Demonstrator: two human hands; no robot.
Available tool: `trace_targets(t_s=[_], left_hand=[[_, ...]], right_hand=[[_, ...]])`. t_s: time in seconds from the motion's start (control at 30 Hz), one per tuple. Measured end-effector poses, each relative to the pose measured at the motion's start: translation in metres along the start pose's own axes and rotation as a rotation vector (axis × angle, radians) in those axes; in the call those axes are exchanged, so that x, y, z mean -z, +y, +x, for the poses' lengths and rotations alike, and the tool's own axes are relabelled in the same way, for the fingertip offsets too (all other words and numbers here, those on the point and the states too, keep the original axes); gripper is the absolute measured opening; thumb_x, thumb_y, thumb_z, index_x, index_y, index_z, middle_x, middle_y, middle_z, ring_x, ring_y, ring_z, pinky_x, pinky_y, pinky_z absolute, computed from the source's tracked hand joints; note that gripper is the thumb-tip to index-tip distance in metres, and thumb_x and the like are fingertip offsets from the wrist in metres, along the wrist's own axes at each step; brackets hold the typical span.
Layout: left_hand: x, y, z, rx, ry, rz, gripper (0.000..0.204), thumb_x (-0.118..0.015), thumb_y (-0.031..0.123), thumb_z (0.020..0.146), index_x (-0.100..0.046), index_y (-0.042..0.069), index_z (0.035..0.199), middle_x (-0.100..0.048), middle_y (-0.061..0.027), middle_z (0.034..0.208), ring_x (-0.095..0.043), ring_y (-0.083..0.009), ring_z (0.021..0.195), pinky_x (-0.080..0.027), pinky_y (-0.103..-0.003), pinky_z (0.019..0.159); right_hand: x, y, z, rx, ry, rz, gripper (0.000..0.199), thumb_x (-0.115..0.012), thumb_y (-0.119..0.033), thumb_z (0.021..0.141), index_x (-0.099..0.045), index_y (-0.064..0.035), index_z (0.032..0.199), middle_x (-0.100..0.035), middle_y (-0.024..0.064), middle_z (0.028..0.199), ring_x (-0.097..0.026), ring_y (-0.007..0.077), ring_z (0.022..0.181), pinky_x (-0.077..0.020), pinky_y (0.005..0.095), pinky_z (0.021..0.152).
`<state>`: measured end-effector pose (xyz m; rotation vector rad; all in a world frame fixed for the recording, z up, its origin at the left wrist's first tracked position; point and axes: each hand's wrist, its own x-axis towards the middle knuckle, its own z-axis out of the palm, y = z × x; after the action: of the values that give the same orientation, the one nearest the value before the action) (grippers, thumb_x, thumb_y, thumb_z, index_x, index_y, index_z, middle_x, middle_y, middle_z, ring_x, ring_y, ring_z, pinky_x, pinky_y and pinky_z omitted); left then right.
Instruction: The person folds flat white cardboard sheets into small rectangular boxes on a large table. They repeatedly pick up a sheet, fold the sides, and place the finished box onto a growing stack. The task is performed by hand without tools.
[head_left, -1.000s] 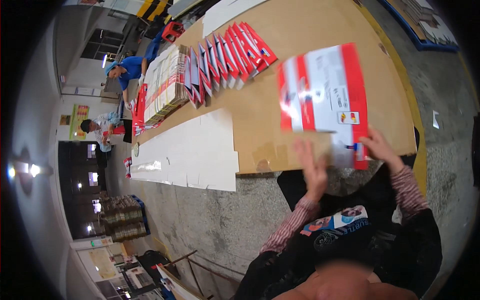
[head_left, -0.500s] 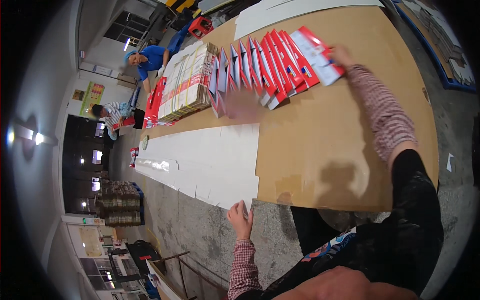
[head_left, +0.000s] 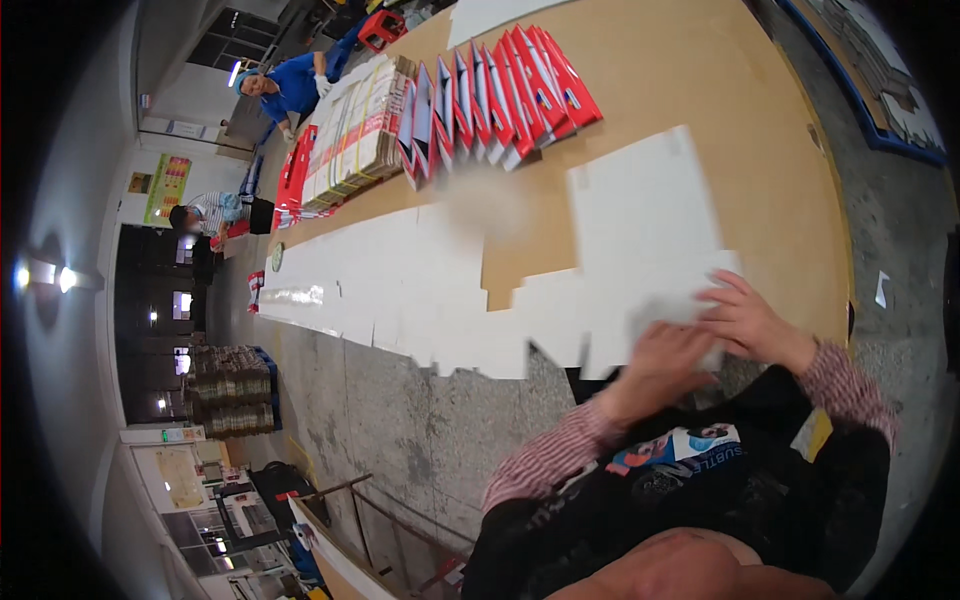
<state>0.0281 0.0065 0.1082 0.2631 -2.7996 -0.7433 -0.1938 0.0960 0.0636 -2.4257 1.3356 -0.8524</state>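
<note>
A white cardboard blank (head_left: pixel 640 200) lies across the table's near side, and both hands are at its near edge. My left hand (head_left: pixel 662 368) has its fingers bent together over that edge, slightly smeared by motion. Just to its right, my right hand (head_left: pixel 752 322) closes its bent fingers on the same part of the blank. The fold between the hands is partly hidden by the fingers. More white blanks (head_left: pixel 390 290) lie overlapped along the table to the left. Beyond them, red-and-white folded cartons (head_left: pixel 495 100) stand leaning in a row.
A strapped bundle of flat cartons (head_left: pixel 355 135) stands left of the row. The brown table (head_left: pixel 770 120) ends close to my body. At the far left are a worker in blue (head_left: pixel 290 88) and another in stripes (head_left: pixel 215 210). A blue-edged pallet (head_left: pixel 880 135) holds stacked sheets.
My right hand has left the red-and-white carton at the row's right end and come back toward me. My left hand has moved right. A white blank now lies under both hands.
</note>
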Motion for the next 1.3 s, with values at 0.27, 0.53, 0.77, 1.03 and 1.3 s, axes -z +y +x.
trace_targets(t_s=[0.27,0.53,0.77,1.03,1.3], left_hand=[[-0.116,-0.035,0.016,-0.241,0.025,0.044,0.053,-0.081,0.028,0.077,-0.062,0.01,0.123,-0.064,-0.0115,0.12,-0.059,-0.0311,0.112,-0.047,-0.043,0.089],[-0.127,-0.012,0.069,0.288,0.11,-0.176,0.02,-0.08,0.023,0.08,-0.069,0.006,0.084,-0.059,-0.0049,0.069,-0.056,-0.0235,0.061,-0.045,-0.037,0.057],[-0.143,-0.006,0.083,0.354,0.166,-0.199,0.026,-0.072,0.016,0.082,-0.068,0.003,0.105,-0.064,-0.0067,0.089,-0.063,-0.0242,0.08,-0.049,-0.037,0.069],[-0.115,-0.008,0.014,-0.153,0.034,0.388,0.064,-0.062,0.009,0.08,-0.05,0.009,0.143,-0.05,-0.0097,0.147,-0.048,-0.0258,0.133,-0.038,-0.047,0.106],[-0.125,-0.044,0.017,0.299,0.273,-0.008,0.04,-0.064,0.011,0.081,-0.062,0.01,0.121,-0.059,-0.0123,0.13,-0.053,-0.0322,0.122,-0.039,-0.054,0.098]], right_hand=[[0.058,-0.043,-0.215,-0.828,0.321,0.005,0.034,-0.076,-0.004,0.07,-0.071,-0.0026,0.103,-0.073,0.0107,0.099,-0.065,0.0274,0.098,-0.0486,0.04,0.091],[0.036,-0.01,-0.18,-1.135,0.443,-0.521,0.049,-0.075,-0.023,0.086,-0.058,-0.0088,0.13,-0.059,0.0166,0.13,-0.06,0.0302,0.114,-0.0468,0.0416,0.095],[0.015,0.004,-0.185,-0.781,0.118,-0.571,0.053,-0.057,-0.019,0.096,-0.045,-0.0149,0.148,-0.039,0.0158,0.153,-0.032,0.0334,0.146,-0.0171,0.0514,0.123],[0.026,-0.018,-0.161,-0.845,-0.113,-0.464,0.079,-0.055,-0.044,0.093,-0.027,-0.009,0.158,-0.018,0.0152,0.166,-0.013,0.0326,0.154,-0.0074,0.053,0.124],[0.023,-0.022,-0.161,-0.872,-0.15,-0.454,0.071,-0.052,-0.028,0.095,-0.027,-0.0101,0.158,-0.016,0.0146,0.167,-0.011,0.0317,0.154,-0.0031,0.052,0.124]])
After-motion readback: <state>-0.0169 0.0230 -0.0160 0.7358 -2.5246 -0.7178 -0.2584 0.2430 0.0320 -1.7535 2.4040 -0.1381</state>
